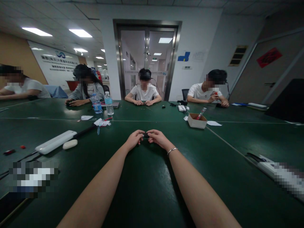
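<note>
Both arms reach forward over a dark green table (147,177). Between the fingertips, in the middle of the view, is a small black object (146,135) with a pale or shiny bit at its left end; its kind is too small to make out. My left hand (134,140) pinches it from the left, thumb and fingers drawn together. From the other side my right hand (159,139) grips it with closed fingers, and a silver bracelet (172,151) circles that wrist. Fingers cover much of the object.
To the left lie a white power strip (56,142), a white oval case (70,144) and cables. Two water bottles (109,104) stand farther back. A small open box (197,121) is at the right. Several people sit around the far side, one person (143,91) directly opposite.
</note>
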A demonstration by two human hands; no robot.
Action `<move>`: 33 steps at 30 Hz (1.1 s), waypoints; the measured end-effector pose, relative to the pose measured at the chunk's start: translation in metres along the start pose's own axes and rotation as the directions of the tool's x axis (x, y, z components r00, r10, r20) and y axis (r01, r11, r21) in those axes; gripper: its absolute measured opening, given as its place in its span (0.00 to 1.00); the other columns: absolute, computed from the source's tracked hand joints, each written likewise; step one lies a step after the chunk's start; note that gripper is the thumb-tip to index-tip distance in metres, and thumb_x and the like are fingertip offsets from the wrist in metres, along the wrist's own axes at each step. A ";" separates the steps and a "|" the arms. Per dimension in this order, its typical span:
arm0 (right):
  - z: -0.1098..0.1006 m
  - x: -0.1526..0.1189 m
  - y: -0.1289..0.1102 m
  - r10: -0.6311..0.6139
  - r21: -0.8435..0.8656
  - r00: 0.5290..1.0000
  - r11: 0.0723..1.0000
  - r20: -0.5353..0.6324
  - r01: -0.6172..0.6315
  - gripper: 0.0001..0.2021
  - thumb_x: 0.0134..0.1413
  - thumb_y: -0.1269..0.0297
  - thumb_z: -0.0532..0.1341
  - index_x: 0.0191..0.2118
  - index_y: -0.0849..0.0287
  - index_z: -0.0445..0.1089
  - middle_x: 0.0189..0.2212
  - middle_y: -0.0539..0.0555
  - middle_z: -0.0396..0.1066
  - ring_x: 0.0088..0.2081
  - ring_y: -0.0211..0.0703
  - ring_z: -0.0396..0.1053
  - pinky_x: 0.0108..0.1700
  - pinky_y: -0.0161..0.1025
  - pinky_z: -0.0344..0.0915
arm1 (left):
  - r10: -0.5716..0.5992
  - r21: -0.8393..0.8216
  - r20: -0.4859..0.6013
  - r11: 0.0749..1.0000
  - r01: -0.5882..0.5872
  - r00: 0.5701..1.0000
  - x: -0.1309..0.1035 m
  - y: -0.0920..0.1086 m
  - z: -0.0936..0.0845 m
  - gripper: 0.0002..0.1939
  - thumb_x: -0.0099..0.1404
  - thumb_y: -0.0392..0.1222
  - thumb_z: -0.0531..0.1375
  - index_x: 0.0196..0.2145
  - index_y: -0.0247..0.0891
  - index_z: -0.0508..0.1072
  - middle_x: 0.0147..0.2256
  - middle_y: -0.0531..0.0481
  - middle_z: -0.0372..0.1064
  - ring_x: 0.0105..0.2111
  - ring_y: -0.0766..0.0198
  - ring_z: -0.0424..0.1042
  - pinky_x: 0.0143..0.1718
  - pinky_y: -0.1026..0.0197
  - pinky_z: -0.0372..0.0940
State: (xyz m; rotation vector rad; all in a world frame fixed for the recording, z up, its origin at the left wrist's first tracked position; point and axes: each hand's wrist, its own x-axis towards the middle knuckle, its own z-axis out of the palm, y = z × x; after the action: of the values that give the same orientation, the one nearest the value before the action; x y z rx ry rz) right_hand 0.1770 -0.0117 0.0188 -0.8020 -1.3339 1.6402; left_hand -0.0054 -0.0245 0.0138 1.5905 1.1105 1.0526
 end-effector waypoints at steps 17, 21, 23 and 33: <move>-0.001 0.002 0.002 0.001 -0.008 1.000 1.000 -0.006 -0.001 0.10 0.50 0.71 0.65 0.40 0.65 0.69 0.20 0.51 0.69 0.21 0.34 0.69 0.25 0.28 0.69 | -0.065 -0.033 -0.046 0.997 0.063 0.997 -0.001 0.004 0.002 0.13 0.62 0.41 0.52 0.43 0.34 0.67 0.24 0.53 0.63 0.21 0.71 0.62 0.19 0.70 0.59; -0.001 0.002 0.003 0.000 -0.007 1.000 1.000 0.004 0.000 0.10 0.51 0.71 0.64 0.40 0.65 0.69 0.20 0.51 0.69 0.21 0.33 0.69 0.25 0.28 0.69 | -0.087 -0.055 -0.018 0.995 0.086 0.996 0.000 0.000 0.001 0.16 0.65 0.45 0.47 0.44 0.34 0.66 0.23 0.53 0.63 0.19 0.71 0.61 0.18 0.70 0.58; -0.001 0.002 0.003 0.005 -0.009 1.000 1.000 -0.001 -0.005 0.10 0.51 0.71 0.64 0.40 0.66 0.69 0.20 0.52 0.70 0.21 0.33 0.69 0.25 0.27 0.69 | -0.058 -0.023 -0.016 0.998 0.057 0.998 0.001 -0.002 0.001 0.16 0.65 0.44 0.48 0.45 0.34 0.66 0.21 0.54 0.61 0.18 0.71 0.60 0.17 0.70 0.57; 0.000 0.001 0.001 -0.008 -0.018 1.000 1.000 -0.003 0.008 0.08 0.52 0.73 0.63 0.40 0.65 0.69 0.22 0.52 0.70 0.22 0.33 0.69 0.25 0.27 0.69 | -0.040 0.045 -0.018 0.998 0.041 0.999 -0.001 0.000 0.001 0.14 0.64 0.42 0.50 0.45 0.34 0.66 0.24 0.53 0.62 0.19 0.72 0.60 0.18 0.71 0.58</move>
State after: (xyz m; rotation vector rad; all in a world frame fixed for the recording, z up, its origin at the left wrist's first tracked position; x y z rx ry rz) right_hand 0.1766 -0.0109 0.0173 -0.8085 -1.3495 1.6218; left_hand -0.0043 -0.0253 0.0137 1.5905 1.1808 1.0227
